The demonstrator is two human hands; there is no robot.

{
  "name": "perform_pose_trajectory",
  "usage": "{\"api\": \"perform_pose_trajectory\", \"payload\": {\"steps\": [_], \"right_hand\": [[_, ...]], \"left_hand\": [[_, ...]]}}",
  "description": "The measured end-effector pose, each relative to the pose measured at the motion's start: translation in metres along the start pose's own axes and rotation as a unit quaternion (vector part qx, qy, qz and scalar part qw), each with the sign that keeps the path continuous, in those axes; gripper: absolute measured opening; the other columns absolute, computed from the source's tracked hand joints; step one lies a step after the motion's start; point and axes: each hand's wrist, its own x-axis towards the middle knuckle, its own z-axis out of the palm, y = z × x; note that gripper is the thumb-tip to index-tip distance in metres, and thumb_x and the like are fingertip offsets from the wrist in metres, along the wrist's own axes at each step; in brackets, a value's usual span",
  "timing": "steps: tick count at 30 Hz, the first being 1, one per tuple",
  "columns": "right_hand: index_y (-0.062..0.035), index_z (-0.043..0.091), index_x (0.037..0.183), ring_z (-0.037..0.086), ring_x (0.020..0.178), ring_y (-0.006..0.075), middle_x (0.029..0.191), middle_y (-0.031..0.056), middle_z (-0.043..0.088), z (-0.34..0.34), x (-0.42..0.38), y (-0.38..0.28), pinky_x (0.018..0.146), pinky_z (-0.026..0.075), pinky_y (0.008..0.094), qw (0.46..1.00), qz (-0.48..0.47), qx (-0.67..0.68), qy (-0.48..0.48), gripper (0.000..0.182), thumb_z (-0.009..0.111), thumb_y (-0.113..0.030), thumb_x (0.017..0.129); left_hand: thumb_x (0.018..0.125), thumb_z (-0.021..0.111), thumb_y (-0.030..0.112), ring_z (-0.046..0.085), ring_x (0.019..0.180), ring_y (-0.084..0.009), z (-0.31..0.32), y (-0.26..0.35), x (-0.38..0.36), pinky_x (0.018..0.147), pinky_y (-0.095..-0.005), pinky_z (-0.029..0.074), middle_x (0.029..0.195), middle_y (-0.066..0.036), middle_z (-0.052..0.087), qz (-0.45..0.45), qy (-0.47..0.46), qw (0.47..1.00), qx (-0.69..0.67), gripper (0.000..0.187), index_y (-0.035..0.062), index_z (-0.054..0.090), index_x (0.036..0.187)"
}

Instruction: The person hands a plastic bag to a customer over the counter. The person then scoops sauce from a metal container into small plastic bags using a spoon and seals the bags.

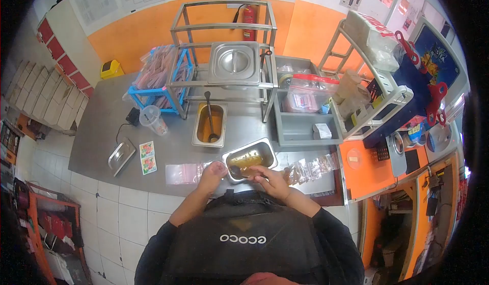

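In front of me a steel food pan sits at an angle on the steel table, with yellow-brown sauce in it. A dark rounded thing shows inside its near left corner. My left hand is closed at the pan's left side, beside a row of flat clear plastic bags. Over the near rim, my right hand has its fingers pinched together by something small and brownish; I cannot tell what either hand holds. Small bags with brown contents lie to the right.
Behind stands another steel pan with a dark ladle, below a metal rack. A plastic cup, blue basket and pan lid are left; a grey divided tray is right.
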Motion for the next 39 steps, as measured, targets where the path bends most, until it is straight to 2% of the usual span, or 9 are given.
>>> {"api": "perform_pose_trajectory", "payload": {"steps": [2,5,12,16,22,28,31,34,39], "right_hand": [[-0.0013,0.044,0.124,0.062,0.092,0.0202,0.099,0.0127,0.064,0.0,-0.001,0.002,0.083,0.046,0.0304,1.0,-0.013,0.004,-0.005,0.037,0.047,-0.021,0.093],[-0.0015,0.042,0.124,0.061,0.082,0.0179,0.094,0.012,0.064,0.002,-0.002,0.006,0.077,0.048,0.0283,0.985,0.051,0.153,0.054,0.038,0.047,-0.022,0.093],[0.0002,0.038,0.124,0.058,0.068,0.0181,0.088,0.0176,0.061,-0.002,-0.009,0.044,0.063,0.048,0.0286,0.83,0.086,0.478,0.276,0.035,0.046,-0.013,0.093],[0.002,0.037,0.124,0.058,0.065,0.0193,0.091,0.0193,0.06,-0.005,-0.018,0.057,0.063,0.049,0.028,0.791,0.11,0.502,0.334,0.035,0.045,-0.01,0.092],[0.0031,0.036,0.124,0.058,0.064,0.0196,0.093,0.0209,0.06,-0.005,-0.018,0.055,0.063,0.051,0.0275,0.746,0.153,0.531,0.372,0.036,0.045,-0.009,0.092],[0.002,0.035,0.124,0.057,0.066,0.0193,0.093,0.021,0.059,-0.006,-0.016,0.062,0.062,0.05,0.0279,0.721,0.139,0.547,0.402,0.038,0.049,-0.012,0.091],[-0.0002,0.037,0.123,0.056,0.067,0.0187,0.092,0.0202,0.059,-0.011,-0.016,0.066,0.062,0.049,0.0275,0.718,0.125,0.535,0.428,0.037,0.05,-0.013,0.091],[-0.0023,0.038,0.121,0.055,0.067,0.0181,0.091,0.0191,0.059,-0.017,-0.015,0.075,0.062,0.048,0.0269,0.708,0.101,0.543,0.44,0.035,0.051,-0.014,0.09],[-0.0038,0.046,0.115,0.058,0.075,0.019,0.089,0.0163,0.06,-0.023,-0.012,0.075,0.065,0.048,0.0264,0.704,0.094,0.524,0.469,0.027,0.052,-0.014,0.09]], "left_hand": [[0.081,0.061,0.003,0.048,0.072,-0.0084,0.001,0.003,-0.001,0.068,-0.023,0.041,0.076,0.003,0.051,0.002,0.001,1.0,0.013,0.01,0.0065,0.053,0.085],[0.082,0.061,0.003,0.049,0.073,-0.0088,0.002,0.008,-0.003,0.069,-0.0232,0.041,0.077,0.002,0.052,0.015,0.008,0.998,0.052,0.01,0.006,0.052,0.086],[0.082,0.061,0.005,0.051,0.077,-0.0102,0.004,0.005,-0.001,0.072,-0.024,0.041,0.081,0.001,0.055,-0.03,0.045,0.996,-0.069,0.011,0.0045,0.054,0.09],[0.082,0.063,0.007,0.051,0.078,-0.0105,0.003,0.004,0.002,0.073,-0.0242,0.04,0.084,-0.001,0.057,-0.072,0.026,0.982,-0.172,0.014,0.0045,0.055,0.093],[0.08,0.067,0.017,0.052,0.092,-0.0143,-0.002,-0.003,0.006,0.084,-0.0302,0.038,0.099,-0.006,0.057,-0.054,-0.022,0.993,-0.105,0.032,0.0018,0.053,0.104],[0.074,0.071,0.019,0.048,0.097,-0.0174,-0.008,0.026,-0.012,0.088,-0.0317,0.037,0.104,-0.007,0.052,-0.088,0.043,0.992,0.079,0.037,0.004,0.05,0.101],[0.067,0.077,0.028,0.048,0.087,-0.0186,-0.023,-0.009,-0.002,0.079,-0.0329,0.039,0.091,-0.008,0.05,0.151,0.108,0.976,0.111,0.044,0.0045,0.051,0.094],[0.063,0.078,0.026,0.043,0.095,-0.0232,-0.027,0.004,-0.007,0.083,-0.0368,0.037,0.096,-0.01,0.043,0.271,0.112,0.935,0.198,0.046,0.0061,0.049,0.094],[0.06,0.08,0.023,0.041,0.097,-0.0254,-0.005,0.038,-0.012,0.087,-0.0373,0.035,0.099,-0.01,0.038,0.342,0.095,0.909,0.217,0.047,0.0073,0.048,0.091]]}}
